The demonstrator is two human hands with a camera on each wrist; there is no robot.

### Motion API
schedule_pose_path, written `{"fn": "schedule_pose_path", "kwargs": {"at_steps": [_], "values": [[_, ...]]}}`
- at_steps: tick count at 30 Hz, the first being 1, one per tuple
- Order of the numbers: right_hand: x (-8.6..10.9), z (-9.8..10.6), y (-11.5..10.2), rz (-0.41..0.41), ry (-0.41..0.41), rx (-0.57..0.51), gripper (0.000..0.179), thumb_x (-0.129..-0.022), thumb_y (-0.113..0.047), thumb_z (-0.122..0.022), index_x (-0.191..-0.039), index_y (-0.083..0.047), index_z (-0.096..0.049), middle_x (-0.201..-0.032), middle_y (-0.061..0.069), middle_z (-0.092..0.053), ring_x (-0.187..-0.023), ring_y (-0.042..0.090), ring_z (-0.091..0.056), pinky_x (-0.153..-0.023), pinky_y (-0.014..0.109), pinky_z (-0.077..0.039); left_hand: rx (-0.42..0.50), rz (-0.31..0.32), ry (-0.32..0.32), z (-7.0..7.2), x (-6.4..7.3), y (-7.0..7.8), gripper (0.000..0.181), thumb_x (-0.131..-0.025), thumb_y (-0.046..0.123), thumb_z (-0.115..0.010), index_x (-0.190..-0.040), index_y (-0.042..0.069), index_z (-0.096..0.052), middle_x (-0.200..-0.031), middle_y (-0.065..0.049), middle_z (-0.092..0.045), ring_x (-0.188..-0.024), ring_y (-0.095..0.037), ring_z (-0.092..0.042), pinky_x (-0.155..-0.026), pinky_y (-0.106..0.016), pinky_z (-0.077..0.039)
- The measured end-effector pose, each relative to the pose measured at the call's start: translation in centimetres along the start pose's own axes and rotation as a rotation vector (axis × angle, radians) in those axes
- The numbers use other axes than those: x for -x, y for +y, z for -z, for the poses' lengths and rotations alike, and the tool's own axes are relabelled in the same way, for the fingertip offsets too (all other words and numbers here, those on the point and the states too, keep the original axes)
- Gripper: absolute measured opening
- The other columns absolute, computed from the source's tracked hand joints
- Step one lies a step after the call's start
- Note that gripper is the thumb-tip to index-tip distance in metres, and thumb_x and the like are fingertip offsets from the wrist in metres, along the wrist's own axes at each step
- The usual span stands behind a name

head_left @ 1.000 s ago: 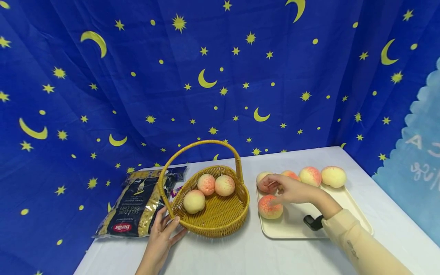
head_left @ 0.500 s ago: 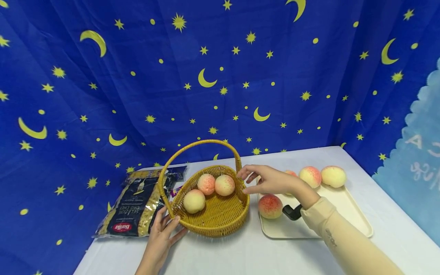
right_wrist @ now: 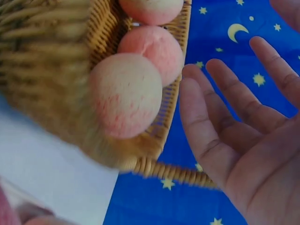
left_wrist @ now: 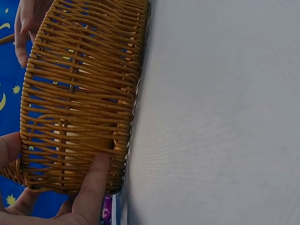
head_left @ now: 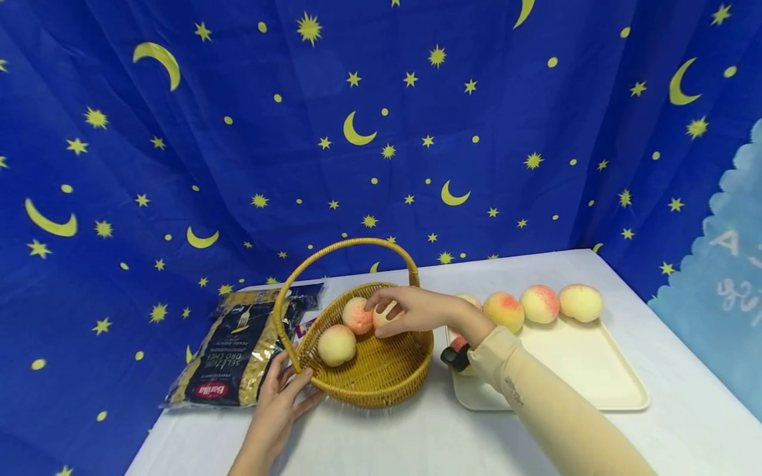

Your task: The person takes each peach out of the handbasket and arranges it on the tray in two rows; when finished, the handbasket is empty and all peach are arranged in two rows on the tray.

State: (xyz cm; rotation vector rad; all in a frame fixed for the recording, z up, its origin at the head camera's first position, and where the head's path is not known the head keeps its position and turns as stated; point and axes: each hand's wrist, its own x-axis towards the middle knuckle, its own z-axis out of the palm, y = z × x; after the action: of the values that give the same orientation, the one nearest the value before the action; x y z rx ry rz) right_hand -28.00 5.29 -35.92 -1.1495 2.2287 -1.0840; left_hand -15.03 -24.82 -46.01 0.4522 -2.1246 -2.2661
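Observation:
A woven wicker basket [head_left: 381, 390] with a tall arched handle holds three peaches: a pale one [head_left: 337, 345], a pinkish one [head_left: 357, 315], and a third [right_wrist: 126, 96] partly covered by the right hand in the head view. My left hand [head_left: 280, 410] grips the basket's near-left rim beside the handle's foot; in the left wrist view one finger [left_wrist: 93, 185] lies against the woven side. Over the basket's right part hovers my right hand [head_left: 417, 309], its fingers loosely bent and apart from the peaches in the right wrist view.
On the right lies a cream tray [head_left: 586, 370] with several peaches, including an orange-red one [head_left: 504, 312] at its back edge; the right forearm partly hides another. Pasta bags [head_left: 229, 354] lie left of the basket. A blue star-patterned curtain [head_left: 286, 158] hangs behind the table.
My right hand has moved left, from over the tray's peaches to above those in the basket, carrying nothing. The left hand keeps its grip on the basket. The head view shifts slightly.

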Motion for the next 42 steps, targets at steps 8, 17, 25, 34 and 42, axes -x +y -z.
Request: {"fn": "schedule_pose_path", "kwargs": {"at_steps": [8,17,25,34,42], "values": [[-2.7,-0.8,-1.1,0.016,-0.019,0.008,0.051,-0.101,-0.025,-0.075,-0.145,-0.004,-0.06,-0.148,0.018,-0.061,-0.139,0.035,-0.059,-0.12,0.05,-0.054,-0.003,-0.008,-0.018,0.0,-0.1,0.1,0.067,-0.11,0.012,-0.061,-0.167,0.022,-0.029,-0.162,-0.022,-0.036,-0.128,-0.026,-0.064,-0.104,-0.051,-0.066],[-5.4,-2.2,-1.2,-0.075,-0.042,0.052,0.061,-0.101,-0.038,-0.074,-0.155,-0.013,-0.058,-0.157,0.014,-0.058,-0.143,0.032,-0.056,-0.122,0.049,-0.051,-0.008,-0.007,-0.009,0.2,0.1,0.0,0.065,-0.109,0.012,-0.061,-0.166,0.021,-0.029,-0.163,-0.022,-0.035,-0.129,-0.028,-0.062,-0.103,-0.053,-0.066],[-6.5,-2.8,-1.2,-0.194,-0.11,-0.081,0.059,-0.103,-0.036,-0.073,-0.156,-0.017,-0.056,-0.165,0.014,-0.05,-0.135,0.031,-0.062,-0.096,0.051,-0.067,-0.006,-0.033,-0.021,0.1,0.0,-0.3,0.065,-0.109,0.011,-0.061,-0.166,0.023,-0.03,-0.164,-0.023,-0.035,-0.131,-0.029,-0.061,-0.104,-0.054,-0.065],[-8.0,-3.6,-1.3,-0.29,-0.159,-0.194,0.066,-0.102,-0.031,-0.076,-0.162,-0.021,-0.05,-0.167,0.015,-0.046,-0.138,0.048,-0.057,-0.101,0.056,-0.066,0.007,-0.04,-0.012,0.1,-0.1,-0.3,0.065,-0.108,0.011,-0.063,-0.164,0.023,-0.033,-0.164,-0.023,-0.037,-0.13,-0.028,-0.061,-0.103,-0.055,-0.065],[-9.1,-4.4,-1.3,-0.329,-0.22,-0.198,0.069,-0.103,-0.029,-0.075,-0.165,-0.024,-0.044,-0.171,0.011,-0.042,-0.14,0.048,-0.056,-0.101,0.054,-0.066,0.011,-0.024,-0.009,0.2,-0.1,-0.4,0.066,-0.108,0.012,-0.063,-0.165,0.023,-0.032,-0.167,-0.023,-0.034,-0.138,-0.035,-0.056,-0.103,-0.057,-0.065]]}}
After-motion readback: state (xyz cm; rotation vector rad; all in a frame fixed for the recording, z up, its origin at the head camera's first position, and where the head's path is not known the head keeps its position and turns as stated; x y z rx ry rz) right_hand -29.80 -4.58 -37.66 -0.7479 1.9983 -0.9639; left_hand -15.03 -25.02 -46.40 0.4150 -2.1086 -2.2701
